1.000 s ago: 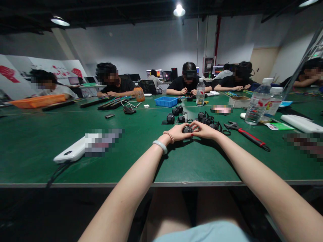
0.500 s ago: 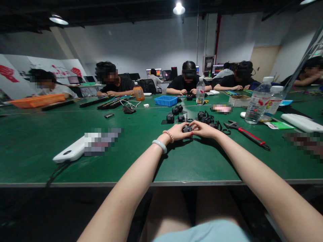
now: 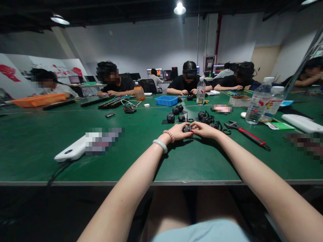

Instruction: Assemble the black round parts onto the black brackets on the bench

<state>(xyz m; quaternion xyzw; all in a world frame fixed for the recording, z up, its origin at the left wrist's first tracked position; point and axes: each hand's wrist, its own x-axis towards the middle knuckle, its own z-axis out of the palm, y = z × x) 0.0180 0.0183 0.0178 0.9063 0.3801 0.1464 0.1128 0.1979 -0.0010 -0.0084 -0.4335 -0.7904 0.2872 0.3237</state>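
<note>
Between my two hands is a small black round-headed part (image 3: 187,128), partly covered by my fingers. My left hand (image 3: 177,132), with a bead bracelet and a pale bangle at the wrist, is closed around its left side. From the right, the curled fingers of my right hand (image 3: 203,129) grip the same part. Just beyond lie similar black parts (image 3: 170,117) with flat dark prongs or strips. More black parts (image 3: 207,119) sit behind my right hand, and a black ring (image 3: 226,132) lies beside it.
An adjustable wrench (image 3: 246,134) with red-black handles lies at right on the green table (image 3: 141,148). Water bottles (image 3: 257,104), a blue tray (image 3: 166,100) and a white power bank (image 3: 72,151) stand or lie around. Several people work across the table.
My hands stay in nearly the same place around the black part, with slight finger movement. The whole view has shifted very slightly.
</note>
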